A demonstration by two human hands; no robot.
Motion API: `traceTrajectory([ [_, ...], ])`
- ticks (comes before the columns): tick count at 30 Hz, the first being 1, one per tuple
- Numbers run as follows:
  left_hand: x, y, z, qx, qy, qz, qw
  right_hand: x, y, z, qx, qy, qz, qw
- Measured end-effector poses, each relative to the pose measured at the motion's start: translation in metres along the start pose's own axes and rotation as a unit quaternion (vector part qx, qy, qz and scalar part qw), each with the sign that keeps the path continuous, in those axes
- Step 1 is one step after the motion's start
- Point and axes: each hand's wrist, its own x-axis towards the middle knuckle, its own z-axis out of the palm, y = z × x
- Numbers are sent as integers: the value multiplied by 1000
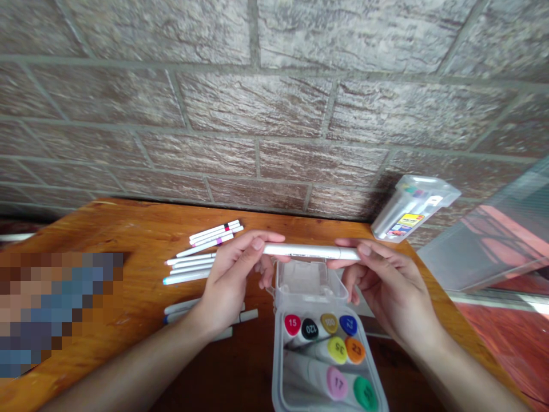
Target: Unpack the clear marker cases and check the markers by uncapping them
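I hold a white marker (311, 251) level in front of me, above an open clear plastic marker case (281, 355). My left hand (234, 274) pinches its left end between thumb and fingers. My right hand (386, 286) grips its right end the same way. Inside the case stand several markers with coloured, numbered caps (330, 343), and the case's clear lid (309, 280) is tipped back under the held marker.
Several white markers (201, 252) lie loose on the wooden table (141, 229) to the left; more lie under my left wrist. A second clear marker case (407, 212) leans against the brick wall (274, 103). A clear plastic sheet (493, 234) sits at right.
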Motion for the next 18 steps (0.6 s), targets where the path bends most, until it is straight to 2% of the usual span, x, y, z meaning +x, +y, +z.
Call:
traceTrajectory([
  [18, 1, 0, 0, -8, 4, -6, 1000, 2, -1, 3, 10, 5, 6, 1000],
])
